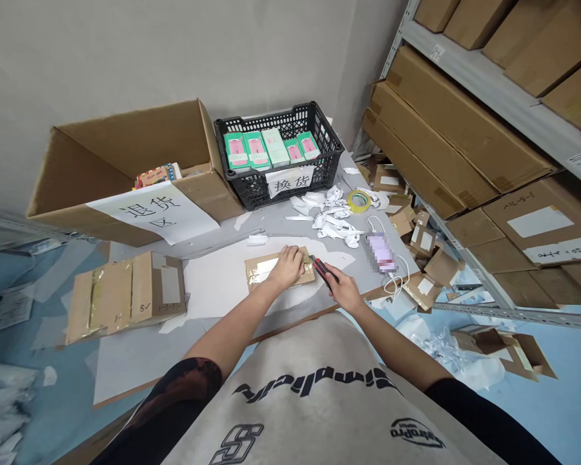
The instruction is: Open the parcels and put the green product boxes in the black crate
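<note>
A small flat cardboard parcel [266, 268], sealed with clear tape and bearing a white label, lies on the grey table [223, 297]. My left hand [288, 263] rests on top of it, fingers bent and pressing it down. My right hand [345, 290] is closed round a red and black utility knife [322, 271], whose tip touches the parcel's right end.
A black crate [290, 174] of green boxes and a large open carton [126, 168] stand at the back. Flat parcels [126, 294] lie stacked at left. Crumpled white paper scraps [332, 216], a tape roll [359, 200] and a phone [381, 252] lie right. Shelves [489, 116] of cartons stand beside.
</note>
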A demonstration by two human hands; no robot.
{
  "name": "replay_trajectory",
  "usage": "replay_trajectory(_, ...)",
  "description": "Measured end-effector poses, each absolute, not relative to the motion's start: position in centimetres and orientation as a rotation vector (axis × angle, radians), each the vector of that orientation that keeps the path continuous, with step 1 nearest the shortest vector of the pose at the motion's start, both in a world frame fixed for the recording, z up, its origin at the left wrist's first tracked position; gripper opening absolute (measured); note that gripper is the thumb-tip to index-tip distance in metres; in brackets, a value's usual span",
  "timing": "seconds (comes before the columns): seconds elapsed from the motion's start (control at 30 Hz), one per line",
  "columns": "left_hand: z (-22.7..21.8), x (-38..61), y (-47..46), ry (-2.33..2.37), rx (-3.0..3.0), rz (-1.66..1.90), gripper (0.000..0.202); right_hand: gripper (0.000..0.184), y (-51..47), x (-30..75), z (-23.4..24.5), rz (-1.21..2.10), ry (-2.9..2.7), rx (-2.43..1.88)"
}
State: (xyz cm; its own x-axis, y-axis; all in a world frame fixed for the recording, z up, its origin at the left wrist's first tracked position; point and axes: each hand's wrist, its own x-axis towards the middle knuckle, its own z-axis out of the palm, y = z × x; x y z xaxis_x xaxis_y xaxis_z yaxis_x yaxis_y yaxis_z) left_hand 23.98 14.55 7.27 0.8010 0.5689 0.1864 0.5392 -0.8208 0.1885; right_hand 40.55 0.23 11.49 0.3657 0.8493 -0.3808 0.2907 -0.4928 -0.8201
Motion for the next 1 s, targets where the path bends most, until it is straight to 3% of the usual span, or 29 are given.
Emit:
replay_trajectory(0.37, 7.1, 23.9, 14.5, 0.913, 2.779, 0.376, 0.030, 0.045, 0.9, 38.9, 11.9, 0.819, -1.182, -2.150)
replay_trajectory(0.73, 6.7, 23.8, 14.7, 0.878, 2.774, 0.405, 0.032, 0.044, 1.4, 39.9, 12.8, 1.095, -1.030, -2.061)
replay_trajectory(1.0, 6.7, 23.7, 14.7, 0.852, 2.788, 0.394, 0.028, 0.044, 0.9, 40.1, 13.1, 1.093, -1.084, -2.041)
